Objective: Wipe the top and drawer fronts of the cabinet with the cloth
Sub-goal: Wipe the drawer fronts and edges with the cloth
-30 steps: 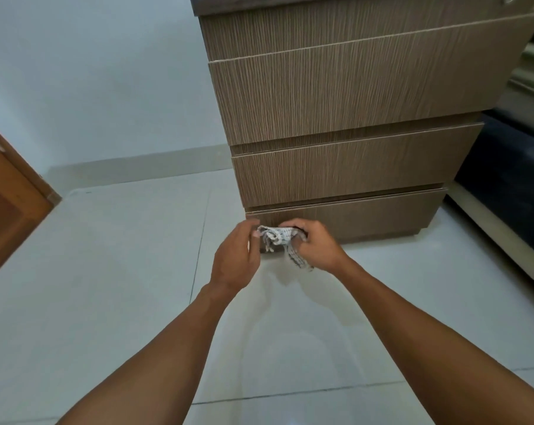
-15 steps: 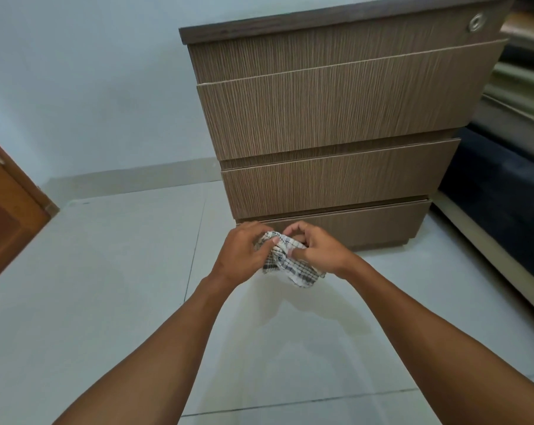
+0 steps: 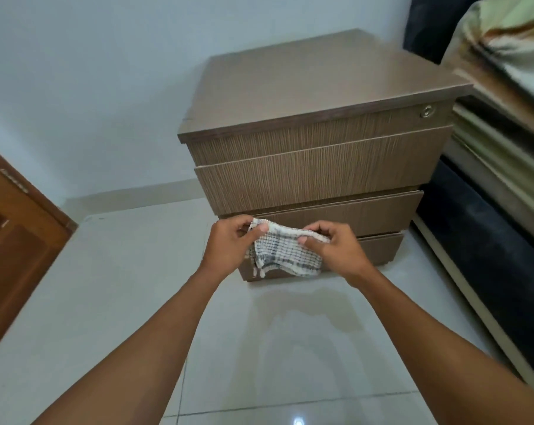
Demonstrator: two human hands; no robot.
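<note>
A brown wood-grain cabinet [image 3: 314, 176] with three drawer fronts stands against the pale wall, its flat top [image 3: 314, 84] bare. A round lock [image 3: 426, 112] sits at the upper right of its front. In front of the lower drawers I hold a white cloth with grey checks [image 3: 285, 253] spread between both hands. My left hand [image 3: 229, 248] pinches its upper left corner and my right hand [image 3: 336, 248] pinches its upper right edge. The cloth hangs down and hides part of the bottom drawer front.
A bed with a dark base [image 3: 486, 234] and a patterned cover [image 3: 504, 56] stands close to the cabinet's right side. A wooden door [image 3: 11, 240] is at the left. Glossy white floor tiles [image 3: 137, 302] lie below.
The view has risen, so the cabinet's top now shows. The cloth, bunched between my hands before, is now spread out wider, with my hands further apart.
</note>
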